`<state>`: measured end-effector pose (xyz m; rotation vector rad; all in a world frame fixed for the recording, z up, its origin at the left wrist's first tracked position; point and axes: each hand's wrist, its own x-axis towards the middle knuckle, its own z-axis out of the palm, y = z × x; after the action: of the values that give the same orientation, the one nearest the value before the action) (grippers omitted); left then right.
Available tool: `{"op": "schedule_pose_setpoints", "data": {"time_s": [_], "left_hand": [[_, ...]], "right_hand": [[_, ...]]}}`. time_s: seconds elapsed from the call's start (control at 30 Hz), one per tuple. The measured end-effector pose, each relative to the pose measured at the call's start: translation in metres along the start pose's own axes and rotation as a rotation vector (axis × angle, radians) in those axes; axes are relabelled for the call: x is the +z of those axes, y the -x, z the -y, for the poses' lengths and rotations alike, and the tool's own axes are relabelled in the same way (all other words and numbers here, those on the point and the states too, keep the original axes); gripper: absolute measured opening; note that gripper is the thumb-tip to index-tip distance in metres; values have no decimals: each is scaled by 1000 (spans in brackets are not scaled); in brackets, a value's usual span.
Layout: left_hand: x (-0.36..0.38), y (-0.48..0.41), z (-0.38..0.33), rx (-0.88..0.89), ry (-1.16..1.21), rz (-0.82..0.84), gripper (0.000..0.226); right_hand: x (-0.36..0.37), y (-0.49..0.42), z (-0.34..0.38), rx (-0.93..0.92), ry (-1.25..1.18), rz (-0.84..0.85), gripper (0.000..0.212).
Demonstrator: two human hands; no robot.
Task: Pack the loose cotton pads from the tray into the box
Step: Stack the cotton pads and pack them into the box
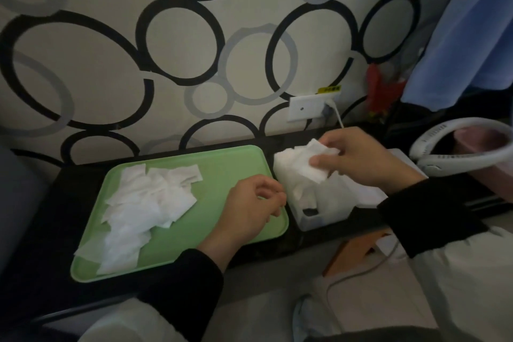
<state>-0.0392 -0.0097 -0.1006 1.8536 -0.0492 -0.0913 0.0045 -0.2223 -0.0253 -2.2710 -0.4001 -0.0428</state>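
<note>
A green tray (pixel 222 164) lies on the dark ledge with several loose white cotton pads (pixel 144 203) heaped on its left half. Just right of the tray stands a translucent white box (pixel 324 203), packed with pads that stick up above its rim. My right hand (pixel 363 161) is over the top of the box and pinches a small bunch of pads (pixel 313 164) between thumb and fingers. My left hand (pixel 249 208) hovers over the tray's right side with its fingers loosely curled and nothing in them.
A white neck fan (pixel 458 153) lies on the ledge at the right, beside a pink object. A wall socket (pixel 308 108) with a white cable sits behind the box. A blue cloth (pixel 466 30) hangs at the upper right. Patterned wall runs along the back.
</note>
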Motion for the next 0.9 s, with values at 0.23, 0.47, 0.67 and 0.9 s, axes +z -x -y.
{"op": "schedule_pose_setpoints", "data": {"time_s": [0.23,0.47,0.67,0.9], "left_hand": [[37,-13,6,4,-207,-35,31],[44,-33,-1,-122,-273,-28,57],[47,-41,-6,-122,-408,-64,48],[50,-53,2,-74,-309,-126,29]], "right_hand": [[8,12,-31,5,192,184,12],[7,14,-36,63,143,195,17],[4,15,-33,123,16,113,16],[3,16,-34,68,196,238,20]]}}
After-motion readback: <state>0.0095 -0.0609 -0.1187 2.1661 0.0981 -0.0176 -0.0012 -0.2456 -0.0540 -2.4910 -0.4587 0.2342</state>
